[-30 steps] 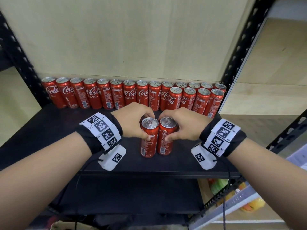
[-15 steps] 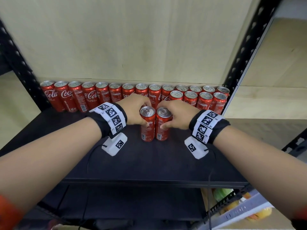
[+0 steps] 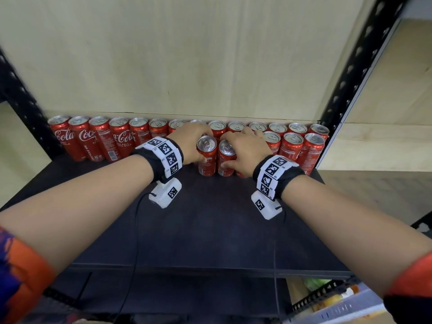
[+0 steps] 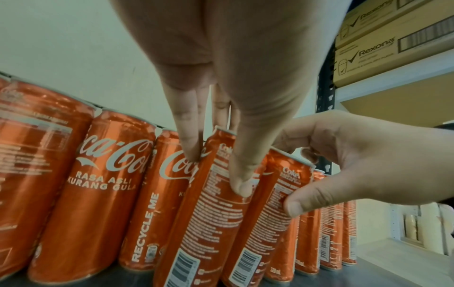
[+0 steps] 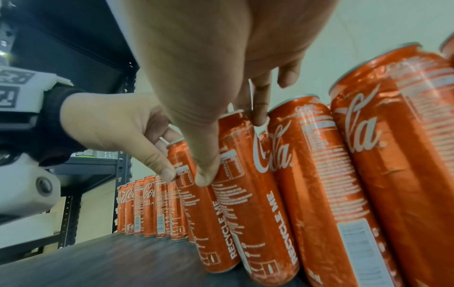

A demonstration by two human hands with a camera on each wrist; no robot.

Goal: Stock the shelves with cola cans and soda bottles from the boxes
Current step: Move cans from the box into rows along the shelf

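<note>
Head view shows a person's 2 bare arms reaching onto a black shelf (image 3: 210, 230) against a pale wall. A back row (image 3: 98, 139) of red cola cans lines the wall, and a shorter front row (image 3: 292, 148) of about 3 or 4 cans stands at the right. The left hand (image 3: 191, 143) grips the left can (image 3: 207, 157) near its top, thumb in front and fingers behind. The right hand (image 3: 245, 148) grips the right can (image 3: 225, 160) the same way. Both cans stand upright, touching each other, just in front of the back row. Holding them high on the body likely lets the person slide them into line beside the front row, extending it leftward.
</note>
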